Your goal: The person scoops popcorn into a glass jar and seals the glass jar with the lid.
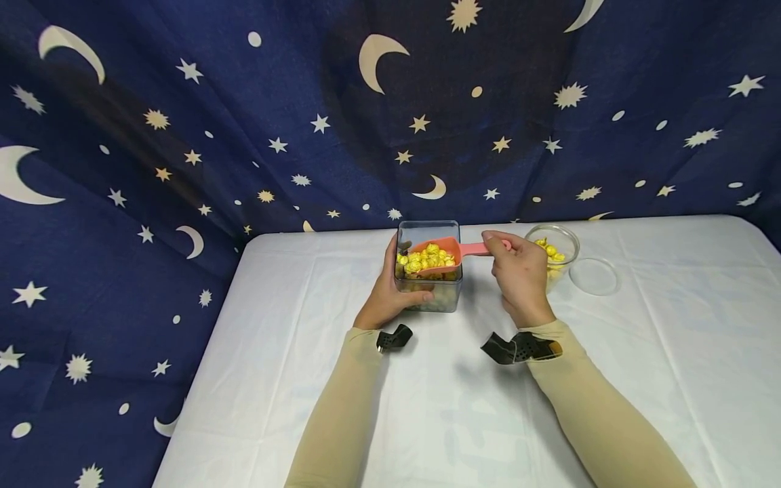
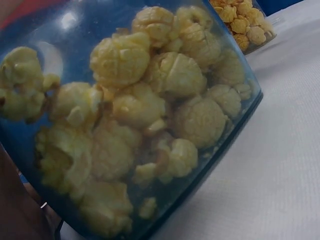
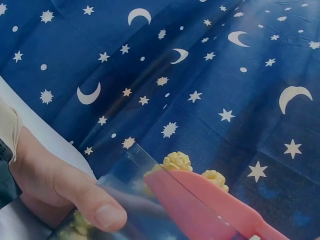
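Head view: a starry blue curtain hangs behind a white-draped table, where a person's left hand grips a clear square box. The right hand, beside a round jar, pinches the handle of a pink scoop at the box's open top; a clear lid lies beside the jar, and yellow popcorn sits in box, jar and scoop.

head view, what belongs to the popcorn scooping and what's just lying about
In use: pink scoop in right hand, popcorn, square container in left hand, probably the round jar of popcorn
Just around: clear round lid, starry cloth backdrop
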The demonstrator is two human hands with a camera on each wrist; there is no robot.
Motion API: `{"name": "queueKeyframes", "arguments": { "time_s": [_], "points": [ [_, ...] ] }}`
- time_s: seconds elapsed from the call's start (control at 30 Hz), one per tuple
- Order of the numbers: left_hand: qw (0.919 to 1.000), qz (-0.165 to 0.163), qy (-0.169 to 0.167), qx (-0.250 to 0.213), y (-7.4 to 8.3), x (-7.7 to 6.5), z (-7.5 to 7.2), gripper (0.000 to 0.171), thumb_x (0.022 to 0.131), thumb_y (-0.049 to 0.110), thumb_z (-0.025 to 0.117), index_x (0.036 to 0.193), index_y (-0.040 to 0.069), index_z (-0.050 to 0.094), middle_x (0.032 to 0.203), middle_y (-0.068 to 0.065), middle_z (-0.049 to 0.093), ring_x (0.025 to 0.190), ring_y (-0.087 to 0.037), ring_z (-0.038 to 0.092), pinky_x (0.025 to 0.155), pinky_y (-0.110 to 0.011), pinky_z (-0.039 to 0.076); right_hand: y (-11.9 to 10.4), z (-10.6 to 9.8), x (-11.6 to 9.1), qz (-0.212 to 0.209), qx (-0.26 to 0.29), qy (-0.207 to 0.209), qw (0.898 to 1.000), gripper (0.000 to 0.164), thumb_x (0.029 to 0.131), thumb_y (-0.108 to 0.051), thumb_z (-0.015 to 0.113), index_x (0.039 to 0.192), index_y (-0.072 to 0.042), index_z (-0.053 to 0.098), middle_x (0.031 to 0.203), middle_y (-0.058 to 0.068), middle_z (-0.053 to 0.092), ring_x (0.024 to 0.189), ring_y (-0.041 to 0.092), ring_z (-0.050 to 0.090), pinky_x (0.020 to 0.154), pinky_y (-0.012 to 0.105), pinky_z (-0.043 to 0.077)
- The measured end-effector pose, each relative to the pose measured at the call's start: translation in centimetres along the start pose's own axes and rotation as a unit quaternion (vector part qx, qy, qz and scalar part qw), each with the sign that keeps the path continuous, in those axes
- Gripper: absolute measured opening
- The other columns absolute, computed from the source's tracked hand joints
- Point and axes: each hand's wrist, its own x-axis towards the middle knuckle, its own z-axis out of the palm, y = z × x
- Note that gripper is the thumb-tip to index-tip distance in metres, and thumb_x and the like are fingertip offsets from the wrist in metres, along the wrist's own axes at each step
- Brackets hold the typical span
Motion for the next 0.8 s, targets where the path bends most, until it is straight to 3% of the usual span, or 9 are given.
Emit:
{"name": "queueKeyframes", "arguments": {
  "time_s": [0.13, 0.3, 0.57, 0.67, 0.8],
  "points": [
    [1.0000, -0.001, 0.002, 0.004, 0.0, 0.0, 0.0, 0.125, 0.069, 0.048, 0.092, 0.159, 0.047, 0.004, 0.164, -0.012, 0.019, 0.146, -0.014, 0.027, 0.120, -0.044, 0.023, 0.2, 0.0, 0.1, 0.005, 0.009, 0.009, 1.000, 0.029, 0.097, -0.014, 0.068, 0.114, 0.009, 0.069, 0.062, -0.010, 0.054, 0.043, 0.001, 0.040, 0.044, 0.015, 0.034],
    [1.0000, -0.003, 0.000, -0.001, 0.0, 0.0, 0.0, 0.126, 0.072, 0.036, 0.093, 0.159, 0.045, 0.003, 0.166, -0.009, 0.017, 0.147, -0.013, 0.026, 0.121, -0.045, 0.020, 0.7, 0.2, 0.1, 0.025, 0.057, 0.018, 0.998, 0.025, 0.096, -0.012, 0.069, 0.111, 0.009, 0.069, 0.062, -0.007, 0.053, 0.044, 0.002, 0.041, 0.046, 0.015, 0.038],
    [0.9999, -0.013, -0.001, 0.005, 0.2, 0.0, -0.1, 0.128, 0.071, 0.035, 0.094, 0.158, 0.046, 0.002, 0.167, 0.000, 0.018, 0.146, -0.010, 0.027, 0.120, -0.041, 0.021, 1.4, 0.4, 0.1, 0.089, 0.149, -0.003, 0.985, 0.012, 0.098, -0.012, 0.068, 0.101, -0.001, 0.071, 0.065, -0.004, 0.054, 0.049, 0.005, 0.038, 0.047, 0.018, 0.034],
    [0.9997, -0.025, 0.000, 0.002, 0.7, 0.0, 0.0, 0.129, 0.070, 0.034, 0.094, 0.160, 0.042, 0.002, 0.165, 0.003, 0.022, 0.145, -0.012, 0.029, 0.120, -0.041, 0.021, 1.5, 0.3, 0.1, 0.107, 0.170, -0.007, 0.980, 0.009, 0.098, -0.012, 0.068, 0.094, -0.007, 0.074, 0.070, -0.003, 0.058, 0.051, 0.005, 0.039, 0.048, 0.018, 0.034],
    [0.9996, -0.024, -0.003, -0.014, 2.1, -0.4, 0.2, 0.127, 0.072, 0.030, 0.093, 0.162, 0.034, 0.004, 0.163, 0.002, 0.026, 0.143, -0.017, 0.034, 0.119, -0.044, 0.025, 1.6, 0.4, 0.0, 0.098, 0.169, 0.000, 0.981, 0.010, 0.098, -0.010, 0.067, 0.096, -0.005, 0.074, 0.072, -0.003, 0.059, 0.050, 0.005, 0.039, 0.048, 0.018, 0.035]
  ]
}}
